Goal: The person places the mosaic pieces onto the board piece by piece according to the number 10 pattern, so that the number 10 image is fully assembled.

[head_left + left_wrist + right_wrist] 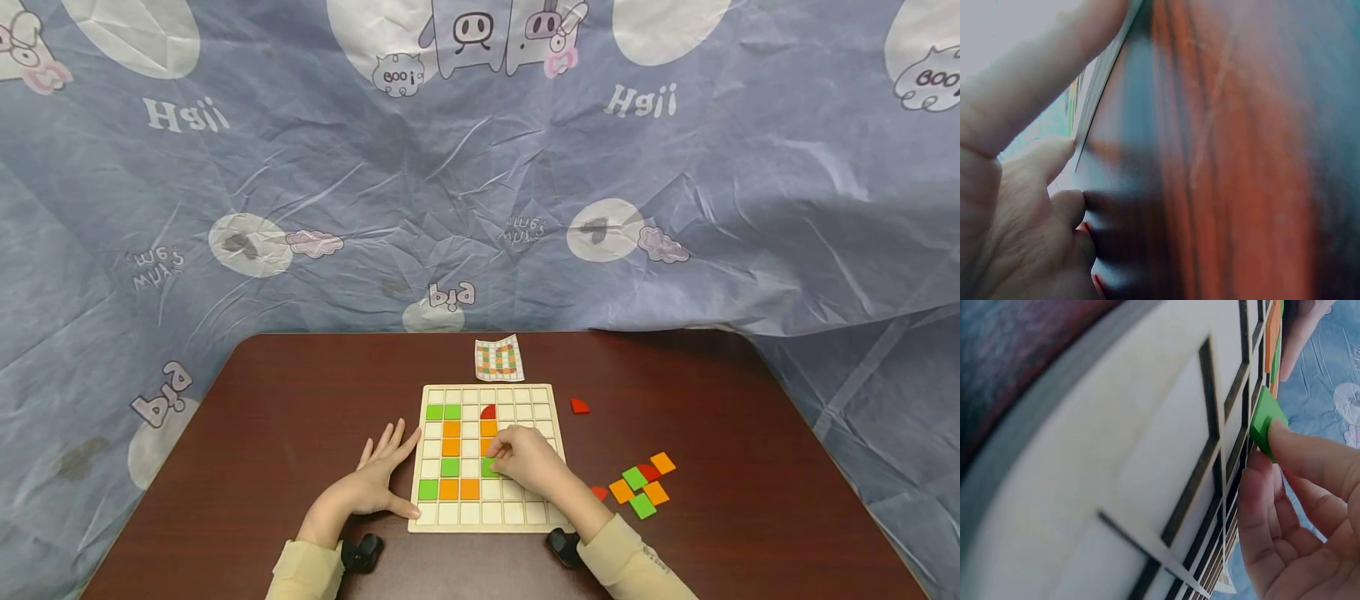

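A pale grid board [480, 527] lies on the table, with green, orange and red tiles in some of its cells. My right hand [528, 458] is over the middle of the board and pinches a green square tile [1265, 419] between thumb and fingers. In the right wrist view that tile stands tilted against the grid ridges. Fingers spread, my left hand [371, 483] rests at the board's left side, its thumb and index finger touching the edge. Under the right hand, some cells are hidden.
A small printed pattern card [498, 358] lies behind the board. To the right, several loose orange, green and red tiles [643, 506] lie in a cluster, and a red quarter-round tile [579, 407] sits apart. The dark wooden table [315, 375] meets a blue printed cloth [420, 208].
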Demonstrator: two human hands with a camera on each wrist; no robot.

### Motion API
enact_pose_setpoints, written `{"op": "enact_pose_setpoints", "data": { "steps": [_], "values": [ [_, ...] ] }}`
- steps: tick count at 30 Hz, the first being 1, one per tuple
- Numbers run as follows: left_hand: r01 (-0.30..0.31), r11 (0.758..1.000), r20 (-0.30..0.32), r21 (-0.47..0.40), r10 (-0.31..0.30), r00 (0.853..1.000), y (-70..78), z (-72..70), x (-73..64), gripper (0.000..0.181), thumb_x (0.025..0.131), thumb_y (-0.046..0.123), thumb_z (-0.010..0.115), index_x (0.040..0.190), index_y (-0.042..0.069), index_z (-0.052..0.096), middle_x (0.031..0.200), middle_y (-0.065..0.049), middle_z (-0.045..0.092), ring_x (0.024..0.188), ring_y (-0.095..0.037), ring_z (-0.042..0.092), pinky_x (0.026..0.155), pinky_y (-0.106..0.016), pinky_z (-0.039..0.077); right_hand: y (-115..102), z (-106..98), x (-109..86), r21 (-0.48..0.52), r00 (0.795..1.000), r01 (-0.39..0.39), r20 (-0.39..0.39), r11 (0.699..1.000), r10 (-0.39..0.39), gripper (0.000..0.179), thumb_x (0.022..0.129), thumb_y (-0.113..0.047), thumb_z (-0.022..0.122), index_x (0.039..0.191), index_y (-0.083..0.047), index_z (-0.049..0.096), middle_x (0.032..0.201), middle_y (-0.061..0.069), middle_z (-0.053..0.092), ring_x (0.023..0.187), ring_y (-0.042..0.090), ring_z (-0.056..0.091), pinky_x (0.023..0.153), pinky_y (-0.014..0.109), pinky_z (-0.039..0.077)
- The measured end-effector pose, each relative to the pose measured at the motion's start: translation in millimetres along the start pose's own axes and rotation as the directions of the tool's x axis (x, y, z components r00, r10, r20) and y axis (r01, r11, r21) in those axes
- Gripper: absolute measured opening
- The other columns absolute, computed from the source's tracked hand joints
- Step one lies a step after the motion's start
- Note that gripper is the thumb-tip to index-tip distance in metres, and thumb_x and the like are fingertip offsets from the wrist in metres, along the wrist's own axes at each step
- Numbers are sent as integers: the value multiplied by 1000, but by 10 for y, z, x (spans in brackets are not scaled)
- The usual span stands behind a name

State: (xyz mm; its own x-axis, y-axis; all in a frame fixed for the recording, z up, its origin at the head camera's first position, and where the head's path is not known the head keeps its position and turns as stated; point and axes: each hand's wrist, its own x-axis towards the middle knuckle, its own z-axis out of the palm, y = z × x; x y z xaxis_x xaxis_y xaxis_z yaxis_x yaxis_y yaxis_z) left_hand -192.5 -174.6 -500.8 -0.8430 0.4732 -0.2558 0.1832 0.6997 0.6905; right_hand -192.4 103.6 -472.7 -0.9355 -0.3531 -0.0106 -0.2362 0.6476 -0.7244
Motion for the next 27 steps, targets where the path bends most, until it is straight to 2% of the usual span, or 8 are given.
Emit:
{"op": "enact_pose_setpoints", "data": {
  "steps": [4, 10, 14, 18, 22, 27],
  "values": [
    [5, 1000, 4, -2, -5, 1000, 4, -3, -8, 121, 66, 29, 91, 159, 13, 16, 165, -19, -5, 152, -40, -11, 118, -63, -11, -5, 33, 8, -66, 999, 8, -30, 998, -10, 10, 77, 2, 78, 78, -5, 72, 77, 1, 58, 68, 7, 51, 61, 17, 46],
    [6, 1000, 2, -4, -6, 1000, 15, -9, -12, 120, 66, 29, 91, 159, 12, 17, 165, -19, -6, 152, -40, -11, 118, -63, -11, -11, 45, -2, -83, 999, 1, -41, 997, -5, 10, 77, 3, 78, 78, -5, 72, 76, 1, 56, 68, 8, 51, 61, 18, 44],
    [4, 1000, -2, 1, -4, 1000, 12, -3, -8, 121, 66, 28, 91, 159, 12, 17, 165, -19, -5, 152, -40, -11, 118, -63, -11, 0, 4, -25, -39, 1000, -15, -24, 999, 15, 5, 80, -3, 77, 82, -5, 73, 79, 0, 59, 70, 8, 53, 61, 18, 45],
    [2, 1000, -5, 0, -2, 1000, 6, 3, -3, 121, 65, 28, 91, 159, 12, 17, 165, -19, -5, 152, -40, -11, 118, -63, -11, 39, -90, -56, 32, 998, -68, -18, 997, 68, 3, 84, -9, 76, 86, -8, 74, 82, -3, 62, 71, 8, 55, 62, 19, 46],
    [1, 1000, -3, -4, -1, 1000, 3, 0, -3, 121, 65, 28, 91, 159, 12, 17, 165, -19, -6, 152, -40, -11, 118, -63, -11, 113, -233, -95, 71, 991, -122, -52, 990, 126, 3, 85, -12, 75, 88, -11, 75, 80, -4, 66, 72, 8, 57, 64, 22, 48],
    [3, 1000, 1, -5, -3, 1000, 4, -8, -6, 121, 65, 29, 91, 159, 12, 17, 165, -19, -5, 152, -40, -11, 118, -63, -10, 235, -462, -196, 122, 981, -175, -62, 977, 183, 9, 86, -13, 75, 94, -8, 75, 83, -2, 69, 75, 10, 61, 67, 25, 51]
  ]
}}
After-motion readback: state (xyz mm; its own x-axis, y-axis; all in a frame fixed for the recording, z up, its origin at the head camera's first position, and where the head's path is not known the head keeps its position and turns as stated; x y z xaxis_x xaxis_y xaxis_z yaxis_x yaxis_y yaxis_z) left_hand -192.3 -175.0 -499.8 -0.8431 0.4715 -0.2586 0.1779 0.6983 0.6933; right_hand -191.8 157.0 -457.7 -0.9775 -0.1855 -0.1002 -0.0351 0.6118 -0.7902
